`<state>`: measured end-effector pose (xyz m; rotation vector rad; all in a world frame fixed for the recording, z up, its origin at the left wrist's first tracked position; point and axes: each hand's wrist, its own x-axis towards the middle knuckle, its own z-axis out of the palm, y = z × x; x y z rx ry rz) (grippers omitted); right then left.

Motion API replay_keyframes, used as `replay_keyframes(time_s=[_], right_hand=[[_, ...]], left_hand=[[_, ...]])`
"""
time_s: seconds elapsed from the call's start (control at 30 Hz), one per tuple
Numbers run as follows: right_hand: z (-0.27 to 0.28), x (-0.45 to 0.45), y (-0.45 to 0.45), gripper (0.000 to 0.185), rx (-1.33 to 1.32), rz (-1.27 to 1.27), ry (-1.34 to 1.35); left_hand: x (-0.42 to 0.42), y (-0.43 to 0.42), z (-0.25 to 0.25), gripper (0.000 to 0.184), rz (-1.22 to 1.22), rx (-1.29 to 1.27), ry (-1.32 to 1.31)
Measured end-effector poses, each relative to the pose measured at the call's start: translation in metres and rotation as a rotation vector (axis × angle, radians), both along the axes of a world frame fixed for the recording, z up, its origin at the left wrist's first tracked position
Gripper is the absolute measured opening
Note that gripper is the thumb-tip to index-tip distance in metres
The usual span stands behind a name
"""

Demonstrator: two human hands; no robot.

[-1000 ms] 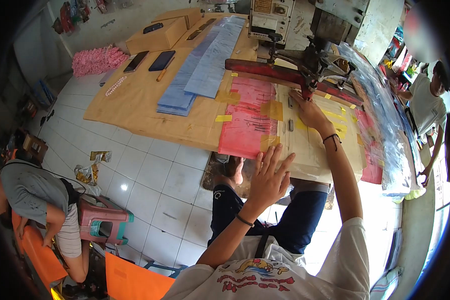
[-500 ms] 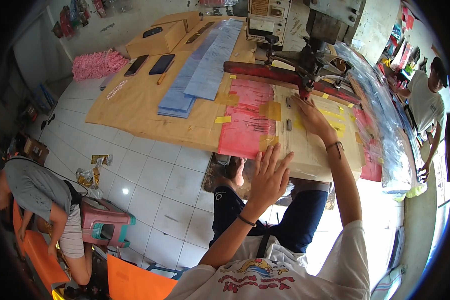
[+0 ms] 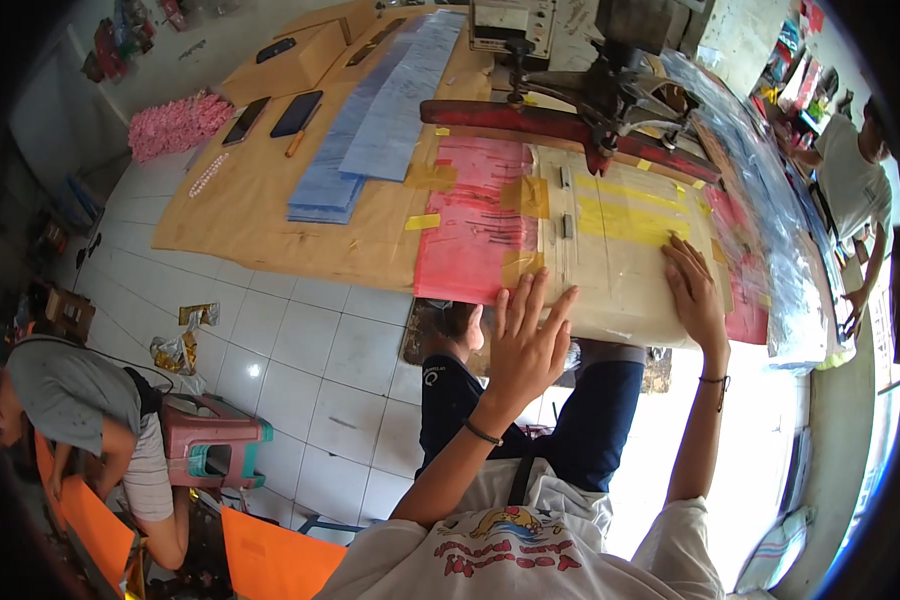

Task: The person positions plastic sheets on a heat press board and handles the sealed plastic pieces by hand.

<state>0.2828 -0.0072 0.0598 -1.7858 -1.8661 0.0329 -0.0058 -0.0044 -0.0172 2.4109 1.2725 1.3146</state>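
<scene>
My left hand [image 3: 528, 340] lies with spread fingers at the front edge of the work surface, its fingertips at the border of the red sheet [image 3: 470, 230] and the tan sheet [image 3: 620, 290]. Palm down, my right hand [image 3: 695, 295] rests on the right part of the tan sheet, fingers stretched out. Neither hand grips anything. Yellow tape [image 3: 625, 218] crosses the tan sheet, and two small grey metal pieces, one of them a little block [image 3: 568, 226], sit left of it. Behind the sheets, the red bar [image 3: 510, 118] of a press [image 3: 625, 85] spans the surface.
Stacked blue plastic strips [image 3: 375, 150], a phone [image 3: 245, 121], a dark flat case [image 3: 296, 113] and a cardboard box [image 3: 285, 75] are on the table [image 3: 220, 225]. Transparent plastic sheeting [image 3: 760, 200] lies at right. One person [image 3: 850, 180] stands right; another [image 3: 90, 400] bends at left.
My right hand has moved back from under the press bar to the right front of the tan sheet. My left hand stays near the front edge. The view has shifted slightly.
</scene>
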Motion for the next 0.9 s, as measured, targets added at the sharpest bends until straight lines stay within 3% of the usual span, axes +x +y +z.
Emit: replay_keyframes(time_s=[0.3,0.5,0.7,0.9], right_hand=[[0.002,-0.005,0.001,0.033,0.027,-0.051,-0.038],[-0.003,-0.006,0.002,0.026,0.17,-0.02,-0.045],[-0.008,-0.019,-0.011,0.018,0.289,-0.163,0.08],[-0.024,-0.028,-0.023,0.017,0.436,-0.239,-0.049]], left_hand=[[0.002,0.0,0.001,0.047,0.035,-0.015,0.067],[0.001,0.0,0.0,0.048,0.045,-0.007,0.09],[0.001,0.002,-0.005,0.049,0.061,0.012,0.145],[-0.001,0.007,-0.013,0.052,0.047,0.076,0.129]])
